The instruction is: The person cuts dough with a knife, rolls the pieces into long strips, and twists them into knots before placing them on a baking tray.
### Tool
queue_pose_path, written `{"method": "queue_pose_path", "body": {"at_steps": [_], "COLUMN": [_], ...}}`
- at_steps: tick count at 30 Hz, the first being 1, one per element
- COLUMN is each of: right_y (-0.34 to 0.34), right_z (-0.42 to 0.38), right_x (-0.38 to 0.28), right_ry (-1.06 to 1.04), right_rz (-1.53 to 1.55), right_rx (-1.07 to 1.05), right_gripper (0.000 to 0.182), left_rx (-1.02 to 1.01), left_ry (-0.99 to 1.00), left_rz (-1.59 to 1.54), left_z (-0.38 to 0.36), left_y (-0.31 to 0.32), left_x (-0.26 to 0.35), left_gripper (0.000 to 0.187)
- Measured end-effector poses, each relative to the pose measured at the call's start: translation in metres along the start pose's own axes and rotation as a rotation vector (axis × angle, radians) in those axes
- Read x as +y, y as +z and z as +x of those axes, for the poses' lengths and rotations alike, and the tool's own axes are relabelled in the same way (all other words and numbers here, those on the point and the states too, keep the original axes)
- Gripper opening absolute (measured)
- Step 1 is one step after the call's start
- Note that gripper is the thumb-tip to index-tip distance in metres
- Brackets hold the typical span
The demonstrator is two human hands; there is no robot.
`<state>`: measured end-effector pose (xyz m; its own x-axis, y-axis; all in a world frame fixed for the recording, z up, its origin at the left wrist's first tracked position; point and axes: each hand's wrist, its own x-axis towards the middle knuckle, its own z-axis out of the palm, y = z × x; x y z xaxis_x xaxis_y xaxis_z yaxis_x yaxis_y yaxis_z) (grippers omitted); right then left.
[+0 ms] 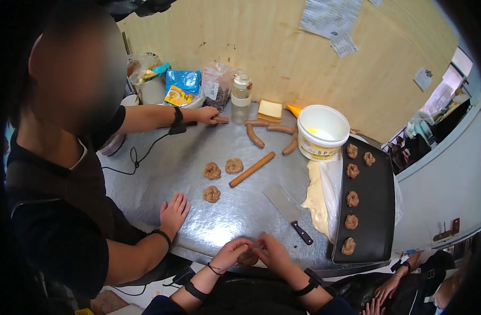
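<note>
At the table's near edge, my left hand (232,254) and my right hand (274,254) hold a brown dough piece (247,257) between them, with their fingers closed on it. Three twisted dough rings (211,171) lie on the metal table (161,163) to the upper left. Beside them a wooden rolling pin (252,169) rests at a slant. A broad knife (290,212) lies to the upper right of my hands, its black handle toward me. Pale dough (318,199) is spread under plastic between the knife and the tray.
A black tray (374,210) with several dough twists stands right. A white bucket (323,131), bottle (241,100) and dough strips (255,135) are behind. At left a co-worker (56,210) touches a strip and rests one hand on the table. Another person's hands (388,286) show lower right.
</note>
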<state>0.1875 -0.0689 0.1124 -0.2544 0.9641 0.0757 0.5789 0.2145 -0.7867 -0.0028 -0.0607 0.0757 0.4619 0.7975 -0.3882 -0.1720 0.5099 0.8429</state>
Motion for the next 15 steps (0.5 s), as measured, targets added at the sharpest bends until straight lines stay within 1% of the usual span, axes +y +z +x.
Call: {"method": "queue_pose_path", "body": {"at_steps": [1,2,4,5,7,9,11,13,14,15], "right_y": [-0.002,-0.005,-0.010,-0.010,-0.011,-0.010,-0.011,-0.015,-0.014,-0.013], "right_z": [0.001,0.002,0.001,-0.001,-0.005,-0.009,-0.014,-0.021,-0.025,-0.028], "right_x": [-0.004,-0.003,0.000,0.000,0.002,0.005,0.007,0.008,0.014,0.021], "right_ry": [0.104,0.104,0.100,0.103,0.030,0.026,0.022,0.149,0.153,0.212], "right_rz": [0.110,0.113,0.001,0.003,-0.052,-0.057,-0.064,0.071,0.072,0.228], "right_rx": [0.024,0.024,-0.212,-0.208,-0.221,-0.198,-0.170,-0.103,-0.095,-0.070], "right_gripper": [0.018,0.018,0.020,0.020,0.022,0.021,0.020,0.019,0.019,0.017], "left_rx": [0.001,0.012,0.021,-0.008,-0.041,-0.078,-0.071,-0.065,-0.061,-0.058], "left_ry": [-0.001,0.030,0.057,0.040,0.021,-0.024,-0.044,-0.065,-0.019,0.026], "left_rz": [0.001,0.036,0.076,0.094,0.116,0.142,0.139,0.138,0.104,0.070], "left_z": [-0.002,-0.004,-0.005,-0.004,-0.001,0.001,0.002,0.004,0.005,0.006], "left_y": [0.002,0.005,0.007,0.007,0.008,0.010,0.013,0.018,0.020,0.022], "left_x": [0.004,0.008,0.010,0.008,0.006,0.007,0.009,0.010,0.009,0.008], "left_gripper": [0.023,0.022,0.021,0.020,0.019,0.020,0.019,0.019,0.018,0.017]}}
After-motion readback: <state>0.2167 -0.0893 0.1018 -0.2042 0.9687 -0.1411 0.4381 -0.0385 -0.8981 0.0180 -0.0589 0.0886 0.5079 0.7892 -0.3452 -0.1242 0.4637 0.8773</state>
